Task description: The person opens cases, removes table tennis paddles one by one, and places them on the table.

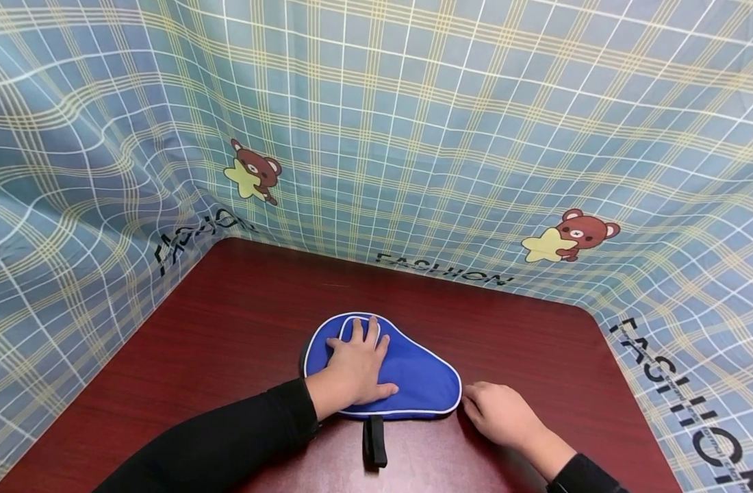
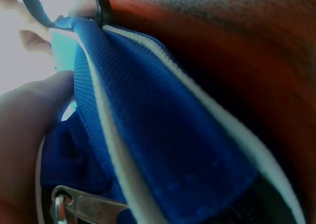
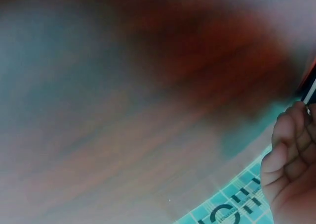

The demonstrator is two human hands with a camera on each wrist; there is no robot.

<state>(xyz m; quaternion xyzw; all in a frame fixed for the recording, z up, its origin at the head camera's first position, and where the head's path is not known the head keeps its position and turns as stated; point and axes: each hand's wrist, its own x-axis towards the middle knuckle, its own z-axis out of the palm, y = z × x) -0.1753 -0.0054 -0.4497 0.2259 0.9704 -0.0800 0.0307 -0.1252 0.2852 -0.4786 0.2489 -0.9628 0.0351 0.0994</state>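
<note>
A blue table tennis bat case (image 1: 416,376) with white piping lies flat on the table, its narrow end toward the right. My left hand (image 1: 354,370) rests spread on its wide end, over the small front pocket. The left wrist view shows the case's side close up, with a metal zipper pull (image 2: 91,204) near the thumb. At the narrow tip, my right hand (image 1: 500,411) has its fingers curled, thumb and forefinger pinching right at the edge. A small glint like a zipper pull (image 3: 309,111) shows at those fingertips; the fingers hide most of it.
A black strap loop (image 1: 374,441) sticks out from the case's near edge onto the dark red wooden table (image 1: 259,294). Checked blue cloth (image 1: 383,137) with bears and lettering hangs around the back and sides of the table.
</note>
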